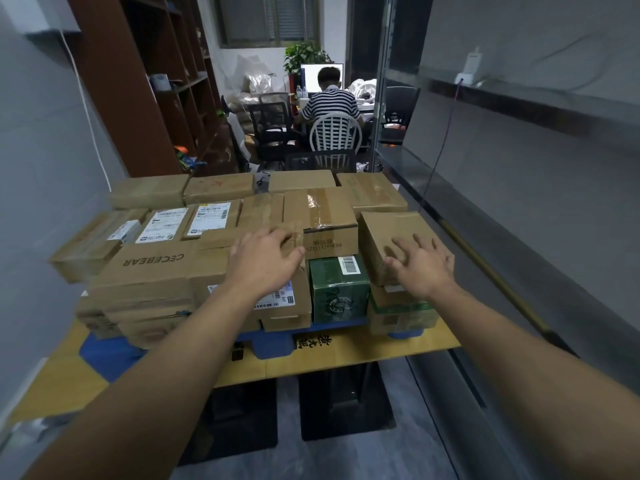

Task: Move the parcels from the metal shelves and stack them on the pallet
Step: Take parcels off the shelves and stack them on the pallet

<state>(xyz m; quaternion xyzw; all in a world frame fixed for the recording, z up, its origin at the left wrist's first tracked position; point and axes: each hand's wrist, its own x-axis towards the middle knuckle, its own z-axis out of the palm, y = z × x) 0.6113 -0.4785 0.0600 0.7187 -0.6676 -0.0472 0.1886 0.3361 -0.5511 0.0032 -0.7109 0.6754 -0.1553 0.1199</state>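
Nearest the lens, two bare forearms, reaching forward from 7 and 5 o'clock. Left hand (266, 261) laid palm-down, fingers spread and loosely curved, on the taped top of a brown parcel (242, 268) near centre; whether gripping or merely resting, impossible to tell. Right hand (420, 263) flat and open, fingers splayed, pressed on the top of a small tilted carton (398, 237) at 3 o'clock of the stack. Between the two hands, a green box (337, 289) with a barcode label, standing on the blue pallet (104, 355). Just behind the green box, a taped carton printed BEAUTYCOZY (320, 216). At 9 o'clock, a flat carton marked CECEBEAR (152, 268), with labelled parcels (187, 220) beyond it. Farther back, at 12 o'clock, a row of plain cartons (221, 187). Under the pallet, a sheet of yellow cardboard (346, 355) on the grey floor. In the distance at 12 o'clock, a seated person in a striped shirt (330, 103) on a white chair (335, 133), facing a monitor. At 10 o'clock, tall brown shelving (138, 81).
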